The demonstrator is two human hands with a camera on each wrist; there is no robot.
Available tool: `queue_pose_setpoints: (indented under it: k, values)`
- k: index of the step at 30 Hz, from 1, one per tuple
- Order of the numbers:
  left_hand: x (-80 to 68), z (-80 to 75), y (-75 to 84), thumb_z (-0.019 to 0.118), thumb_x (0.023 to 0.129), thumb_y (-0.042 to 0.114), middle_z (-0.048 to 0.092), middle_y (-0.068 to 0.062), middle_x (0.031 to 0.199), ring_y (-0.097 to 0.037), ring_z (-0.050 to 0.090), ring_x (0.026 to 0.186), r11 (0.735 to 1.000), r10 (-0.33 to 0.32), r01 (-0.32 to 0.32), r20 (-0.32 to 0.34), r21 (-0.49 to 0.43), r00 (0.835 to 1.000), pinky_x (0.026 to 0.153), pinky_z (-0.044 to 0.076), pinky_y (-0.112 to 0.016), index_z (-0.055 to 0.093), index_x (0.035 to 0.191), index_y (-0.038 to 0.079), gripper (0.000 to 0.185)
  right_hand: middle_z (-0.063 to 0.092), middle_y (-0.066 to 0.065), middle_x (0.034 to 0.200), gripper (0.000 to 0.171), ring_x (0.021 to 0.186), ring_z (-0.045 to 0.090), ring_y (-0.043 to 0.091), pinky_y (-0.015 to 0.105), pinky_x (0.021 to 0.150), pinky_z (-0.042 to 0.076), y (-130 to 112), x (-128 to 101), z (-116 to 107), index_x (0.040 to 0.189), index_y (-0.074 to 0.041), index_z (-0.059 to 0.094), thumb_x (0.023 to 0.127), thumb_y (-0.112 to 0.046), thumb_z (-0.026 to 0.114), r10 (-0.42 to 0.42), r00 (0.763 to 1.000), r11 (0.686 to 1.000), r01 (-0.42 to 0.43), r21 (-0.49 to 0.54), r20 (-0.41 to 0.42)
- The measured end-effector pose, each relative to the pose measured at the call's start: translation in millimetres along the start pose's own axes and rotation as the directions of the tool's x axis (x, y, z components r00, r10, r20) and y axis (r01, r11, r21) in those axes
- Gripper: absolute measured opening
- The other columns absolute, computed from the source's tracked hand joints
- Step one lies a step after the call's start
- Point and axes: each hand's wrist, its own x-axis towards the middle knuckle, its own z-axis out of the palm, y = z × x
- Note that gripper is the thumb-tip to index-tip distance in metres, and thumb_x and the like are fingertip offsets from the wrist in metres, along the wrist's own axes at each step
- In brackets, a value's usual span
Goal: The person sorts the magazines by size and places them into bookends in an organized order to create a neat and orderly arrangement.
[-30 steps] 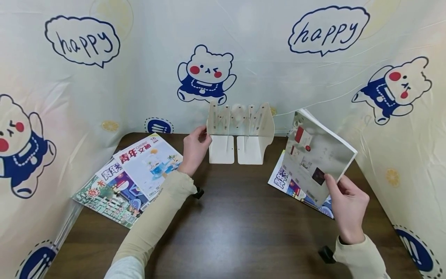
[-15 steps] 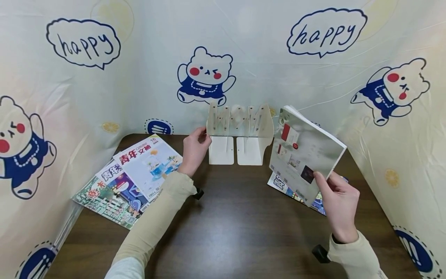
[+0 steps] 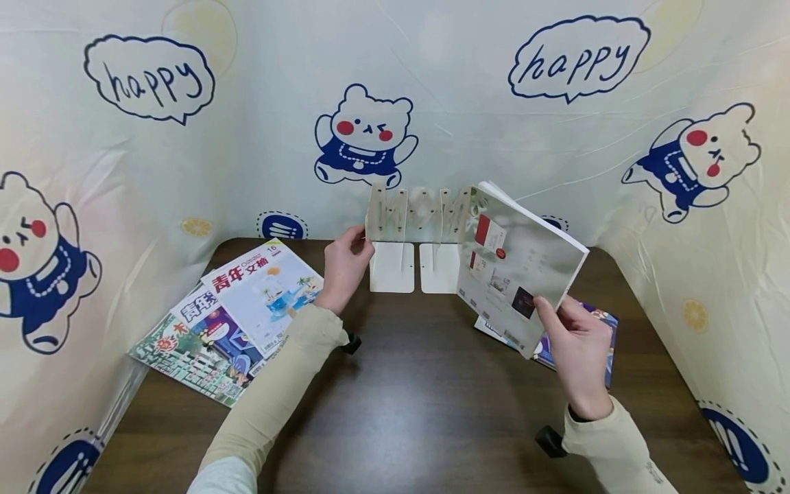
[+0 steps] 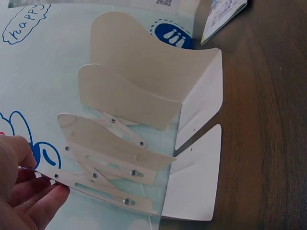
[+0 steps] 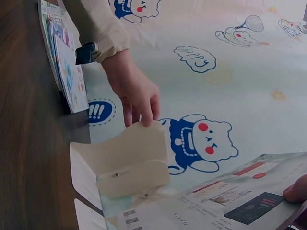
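Dark wood grain covers the table (image 3: 420, 412), which sits closed in on the far, left and right sides by a pale cloth backdrop (image 3: 463, 89) printed with cartoon bears and "happy" speech bubbles. At the far middle of the table a cream expandable book stand (image 3: 413, 233) is set upright against the cloth, its two flat feet resting on the wood. The left hand (image 3: 345, 264) grips the stand's left end plate, thumb and fingers pinching its edge; the left wrist view shows the fingertips (image 4: 45, 199) curled around the lowest plate. The right hand (image 3: 577, 350) holds a magazine (image 3: 515, 264) raised off the table and tilted, thumb pressed on the back cover near its lower corner, fingers curled behind it. The magazine's far edge overlaps the right end of the stand in the head view; whether they touch cannot be told. Another magazine (image 3: 595, 322) lies flat on the right, under the raised one. A fanned stack of magazines (image 3: 228, 315) lies on the left, near the left sleeve (image 3: 278, 384).
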Motion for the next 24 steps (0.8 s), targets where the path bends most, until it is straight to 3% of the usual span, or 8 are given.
queue_pose_setpoints:
  k: [2,7,14,24]
  values:
    - [0.2,-0.1,-0.2,0.066,0.102,0.018,0.072,-0.012,0.129,-0.027,0.07,0.111,1.0,0.001,-0.001,-0.001,0.001,1.0,0.098,0.058,-0.041,0.067,0.136,0.007,0.036,0.078,-0.004,0.11,0.023,0.088,0.074,0.0,0.016,0.073,0.058,0,1,4,0.118,-0.002,0.079,0.095,-0.004,0.075,0.0,1.0,1.0,0.0,0.016,0.002]
    - [0.3,0.7,-1.5,0.065,0.102,0.017,0.072,-0.013,0.128,-0.027,0.071,0.11,1.0,0.014,-0.014,-0.01,0.012,1.0,0.098,0.058,-0.04,0.068,0.134,0.007,0.034,0.077,-0.009,0.107,0.022,0.087,0.074,0.0,0.016,0.072,0.058,2,5,14,0.117,-0.003,0.079,0.096,-0.008,0.075,0.021,1.0,0.999,-0.021,0.031,0.012]
    - [0.9,0.5,-0.7,0.065,0.102,0.018,0.072,-0.012,0.129,-0.027,0.07,0.11,1.0,0.012,-0.012,-0.009,0.007,1.0,0.098,0.058,-0.041,0.068,0.135,0.007,0.035,0.075,0.012,0.121,0.027,0.093,0.073,-0.001,0.017,0.077,0.058,9,14,27,0.124,-0.007,0.077,0.099,-0.016,0.073,0.05,0.998,0.997,-0.052,0.057,0.034]
    - [0.3,1.0,-1.8,0.065,0.102,0.018,0.073,-0.013,0.127,-0.028,0.071,0.109,1.0,0.024,-0.024,-0.014,0.007,1.0,0.097,0.058,-0.042,0.069,0.133,0.006,0.033,0.075,0.014,0.12,0.028,0.093,0.075,0.007,0.02,0.076,0.059,23,29,44,0.122,-0.008,0.078,0.099,-0.023,0.074,0.099,0.994,0.989,-0.104,0.109,0.05]
